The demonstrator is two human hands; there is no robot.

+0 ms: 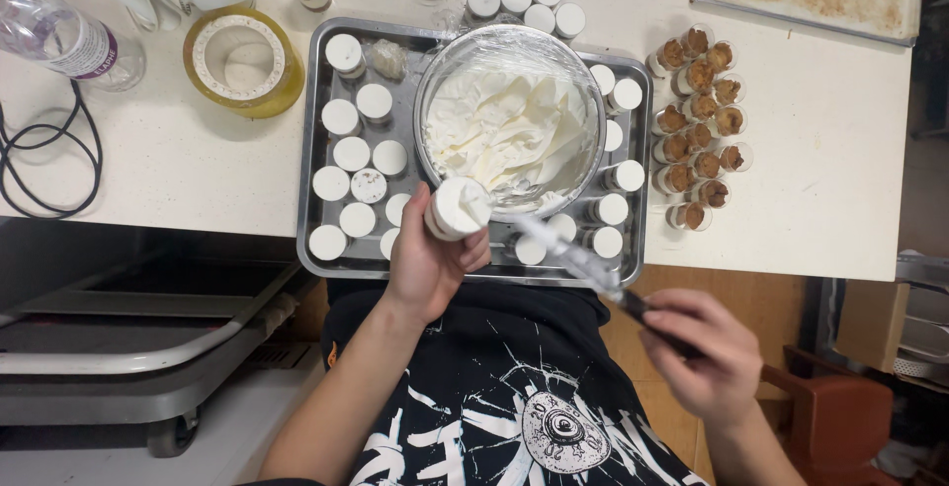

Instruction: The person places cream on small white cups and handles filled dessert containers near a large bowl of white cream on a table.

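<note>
Left hand (432, 264) holds cream-filled cup (457, 207).

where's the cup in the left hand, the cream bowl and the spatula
cup (460, 205), head view, on its cream-filled top
cream bowl (509, 122), head view, on the cream inside
spatula (578, 259), head view, on the blurred blade

Single head-worn view, looking steeply down from above the wearer's torso onto the near edge of a white counter (178, 150) at arm's length (floor visible below); no second view shares the scene
</note>
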